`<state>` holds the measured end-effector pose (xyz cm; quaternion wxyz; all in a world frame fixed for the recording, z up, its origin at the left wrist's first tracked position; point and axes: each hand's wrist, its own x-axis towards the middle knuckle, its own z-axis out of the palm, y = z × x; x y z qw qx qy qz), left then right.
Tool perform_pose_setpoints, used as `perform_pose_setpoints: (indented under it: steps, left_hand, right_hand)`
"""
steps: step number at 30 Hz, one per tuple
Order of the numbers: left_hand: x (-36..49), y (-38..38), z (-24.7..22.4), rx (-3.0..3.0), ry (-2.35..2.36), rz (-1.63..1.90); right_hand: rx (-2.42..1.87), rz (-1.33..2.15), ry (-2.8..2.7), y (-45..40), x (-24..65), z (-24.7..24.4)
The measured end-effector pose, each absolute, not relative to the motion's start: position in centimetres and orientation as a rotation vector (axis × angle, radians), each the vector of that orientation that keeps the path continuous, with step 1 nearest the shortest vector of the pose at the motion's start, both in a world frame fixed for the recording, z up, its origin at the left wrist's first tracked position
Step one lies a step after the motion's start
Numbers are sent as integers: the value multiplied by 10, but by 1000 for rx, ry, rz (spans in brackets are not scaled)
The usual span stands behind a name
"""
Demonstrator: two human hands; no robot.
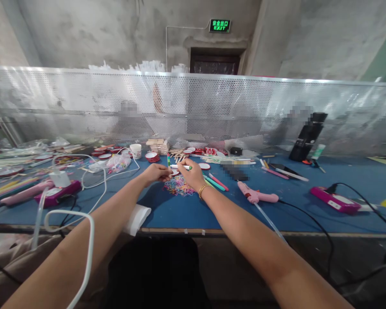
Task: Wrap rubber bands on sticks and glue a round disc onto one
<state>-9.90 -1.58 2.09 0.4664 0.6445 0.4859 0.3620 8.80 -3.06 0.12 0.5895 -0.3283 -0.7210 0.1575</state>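
Note:
My left hand (157, 173) is closed, its fingertips pinching a narrow upright stick (168, 160) with coloured bands, mostly green. In my right hand (194, 176) is a white marker pen (179, 166), gripped as for writing and pointing left at the stick; whether its tip touches cannot be made out. A white-faced round lid (174, 173) shows partly behind the fingers. Below both hands lies a loose heap of colourful rubber bands (179, 187). Several markers, among them a teal one (215, 183) and a red one (218, 182), lie just right of my right wrist.
A pink glue gun (255, 194) with a cable rests at right, near a magenta power box (334, 201). Another magenta box (58, 192) and white cables are at left. Behind stand a paper cup (135, 151), stacked wooden sticks (158, 146) and a perforated metal screen (212, 111).

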Motion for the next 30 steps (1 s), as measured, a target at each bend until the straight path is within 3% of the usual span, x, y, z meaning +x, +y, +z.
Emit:
perform_pose_setpoints:
  steps: [30]
  left_hand:
    - [-101, -13, 18, 1611, 1182, 876]
  right_hand:
    - [-747, 371, -1672, -32, 89, 2]
